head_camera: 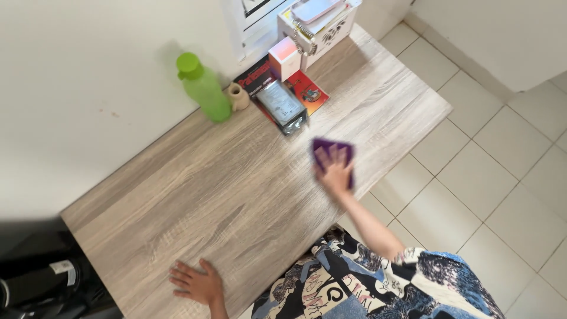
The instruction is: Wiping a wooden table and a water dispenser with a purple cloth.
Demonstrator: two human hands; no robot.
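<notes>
My right hand (334,171) lies flat, fingers spread, pressing a purple cloth (332,149) onto the wooden tabletop (236,183) near its right part. My left hand (196,283) rests flat with fingers apart on the table's near edge at the lower left, holding nothing. My patterned sleeve and clothing fill the bottom right.
Along the wall stand a green bottle (204,87), a small beige vase (238,96), a grey packet (282,106) on a red magazine (310,93), a pink-white box (284,57) and a white organiser (319,26). Black objects (35,277) sit at left. Tiled floor (490,177) lies right.
</notes>
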